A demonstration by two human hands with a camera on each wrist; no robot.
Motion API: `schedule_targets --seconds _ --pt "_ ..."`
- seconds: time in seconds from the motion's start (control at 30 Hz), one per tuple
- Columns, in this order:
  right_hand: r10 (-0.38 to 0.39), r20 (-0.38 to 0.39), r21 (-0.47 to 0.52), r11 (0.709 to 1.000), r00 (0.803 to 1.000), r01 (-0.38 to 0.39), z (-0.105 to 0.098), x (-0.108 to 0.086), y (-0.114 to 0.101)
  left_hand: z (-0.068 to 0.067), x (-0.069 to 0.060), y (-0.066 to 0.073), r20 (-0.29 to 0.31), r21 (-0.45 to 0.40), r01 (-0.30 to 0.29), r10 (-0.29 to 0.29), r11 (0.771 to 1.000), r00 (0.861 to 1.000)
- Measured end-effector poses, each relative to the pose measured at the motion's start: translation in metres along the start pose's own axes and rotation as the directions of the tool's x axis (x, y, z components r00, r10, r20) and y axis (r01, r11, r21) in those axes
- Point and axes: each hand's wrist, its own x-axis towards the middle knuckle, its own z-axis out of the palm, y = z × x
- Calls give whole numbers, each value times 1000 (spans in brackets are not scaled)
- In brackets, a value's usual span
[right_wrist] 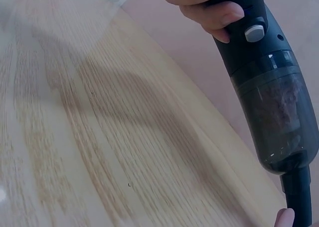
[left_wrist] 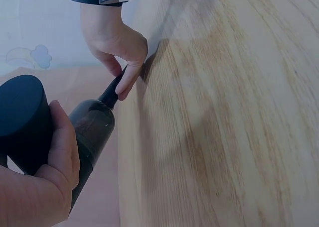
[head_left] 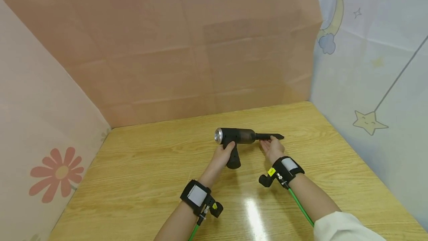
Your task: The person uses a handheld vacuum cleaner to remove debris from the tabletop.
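Note:
A black handheld vacuum cleaner (head_left: 238, 135) is held up above the wooden table, its silver rear end to the left and its narrow nozzle (head_left: 267, 136) to the right. My left hand (head_left: 223, 155) grips its handle (left_wrist: 25, 122), as the left wrist view also shows. With thumb and fingers my right hand (head_left: 273, 148) pinches the nozzle; the left wrist view shows this hand (left_wrist: 117, 50) from the other side. Through the smoky see-through dust cup (right_wrist: 279, 120) some greyish contents show. A silver button (right_wrist: 254, 33) sits on the body near the left hand's fingers.
The wood-grain table (head_left: 140, 166) spreads around both hands. An orange-brown sheet (head_left: 160, 55) hangs at the back, with pale patterned sheets at the left (head_left: 40, 122) and right (head_left: 374, 77). Green cables (head_left: 301, 205) run from the wrist straps.

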Motion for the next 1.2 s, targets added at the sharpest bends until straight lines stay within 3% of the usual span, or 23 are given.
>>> schedule_targets --seconds 0.47,0.7,0.93,1.2 --pt "22 30 39 999 999 -24 10 -1 12 -19 -5 2 13 -6 8 -8 1000 1000" --pt "52 127 13 998 991 -55 14 -1 19 -30 -5 0 -16 16 11 -11 1000 1000" --pt "108 184 5 994 977 -111 17 5 20 -33 -4 -2 -61 0 30 -30 1000 998" --pt "154 236 32 986 960 -166 15 12 13 -29 -1 -3 -59 60 -1 5 998 998"
